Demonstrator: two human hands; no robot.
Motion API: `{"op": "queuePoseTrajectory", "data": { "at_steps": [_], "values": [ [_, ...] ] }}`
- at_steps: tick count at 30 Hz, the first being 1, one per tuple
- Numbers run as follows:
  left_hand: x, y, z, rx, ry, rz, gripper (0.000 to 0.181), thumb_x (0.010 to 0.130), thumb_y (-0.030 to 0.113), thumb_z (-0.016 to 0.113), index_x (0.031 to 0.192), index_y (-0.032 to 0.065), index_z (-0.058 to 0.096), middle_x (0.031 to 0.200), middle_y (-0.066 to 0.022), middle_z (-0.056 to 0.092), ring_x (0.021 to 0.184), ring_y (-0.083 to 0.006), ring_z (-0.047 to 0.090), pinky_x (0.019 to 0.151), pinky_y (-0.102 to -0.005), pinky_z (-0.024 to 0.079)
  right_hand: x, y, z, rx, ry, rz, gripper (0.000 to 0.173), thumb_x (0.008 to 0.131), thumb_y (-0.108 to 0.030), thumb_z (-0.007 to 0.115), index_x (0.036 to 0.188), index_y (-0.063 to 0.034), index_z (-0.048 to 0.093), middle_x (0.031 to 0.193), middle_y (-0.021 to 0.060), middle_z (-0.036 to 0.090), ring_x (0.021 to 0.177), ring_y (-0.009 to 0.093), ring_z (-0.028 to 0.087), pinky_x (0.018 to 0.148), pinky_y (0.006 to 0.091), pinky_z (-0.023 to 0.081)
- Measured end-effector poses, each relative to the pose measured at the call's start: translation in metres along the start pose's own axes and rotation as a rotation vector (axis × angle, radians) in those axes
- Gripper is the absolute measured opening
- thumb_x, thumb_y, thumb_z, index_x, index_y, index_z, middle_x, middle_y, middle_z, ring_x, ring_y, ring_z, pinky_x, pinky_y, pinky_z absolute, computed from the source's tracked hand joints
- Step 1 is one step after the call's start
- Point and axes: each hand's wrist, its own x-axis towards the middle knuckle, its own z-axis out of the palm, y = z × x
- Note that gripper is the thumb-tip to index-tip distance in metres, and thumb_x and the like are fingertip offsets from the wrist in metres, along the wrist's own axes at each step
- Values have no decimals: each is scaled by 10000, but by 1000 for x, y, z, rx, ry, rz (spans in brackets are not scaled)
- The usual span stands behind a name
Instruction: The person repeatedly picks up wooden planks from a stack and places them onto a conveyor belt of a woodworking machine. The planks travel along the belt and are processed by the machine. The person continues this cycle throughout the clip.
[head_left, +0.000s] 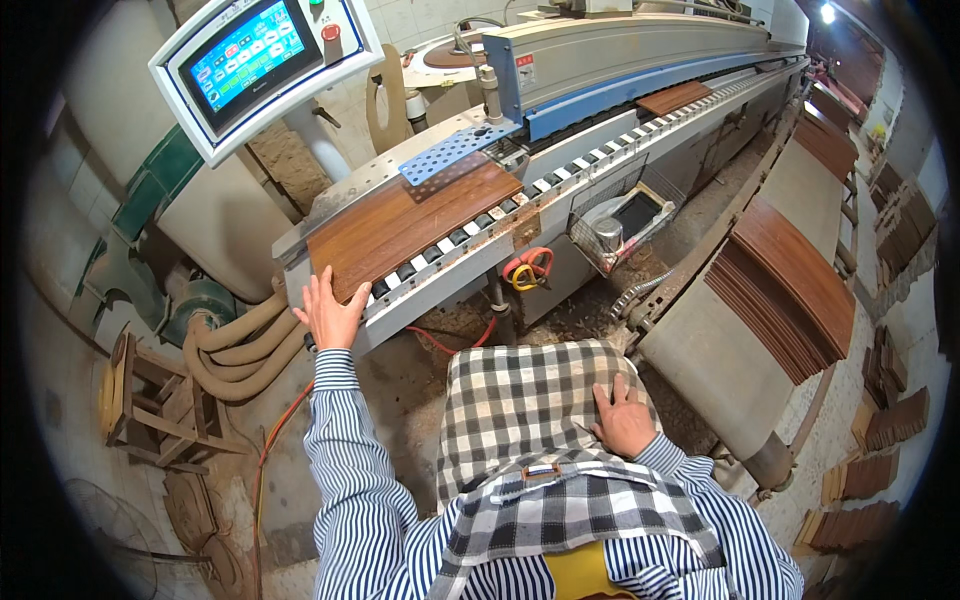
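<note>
My left hand (330, 311) is spread at the near left end of a reddish-brown wood board (412, 225), its fingertips at the board's end edge. The board lies flat on the machine's infeed, beside a chain conveyor of black and white pads (442, 245), its far part beneath a perforated blue metal plate (457, 152). On my lap, my right hand (624, 421) rests with fingers apart on a black-and-white checked apron (525, 405); nothing is in it. Another wood board (673, 97) lies farther along the machine.
A control panel (251, 64) stands at upper left. Red- and yellow-handled scissors (529, 268) hang on the machine's side near a wire basket (622, 217). To the right, a belt conveyor (712, 360) carries stacked boards (795, 277). Ribbed hoses (240, 349) and a wooden stool (169, 405) are at left.
</note>
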Motion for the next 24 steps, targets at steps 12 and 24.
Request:
{"op": "queuePoseTrajectory", "data": {
  "at_steps": [12,24],
  "values": [
    [-2,-11,-2,-115,-26,35,739,798,512,648,1386,114,440,1456,-204,374,1380,-363,287,1119,-577,60,-1,3,2,-18,22,-19,756,755,-400,721,1359,-45,436,1331,371,391,1032,446,560,802,419,524],
    [-7,-17,-5,-148,-26,28,653,834,441,641,1368,110,462,1434,-186,415,1369,-343,316,1125,-567,54,-3,4,3,-3,51,-20,748,757,-390,720,1357,-45,438,1331,358,395,1019,449,563,799,420,527]
  ]
}}
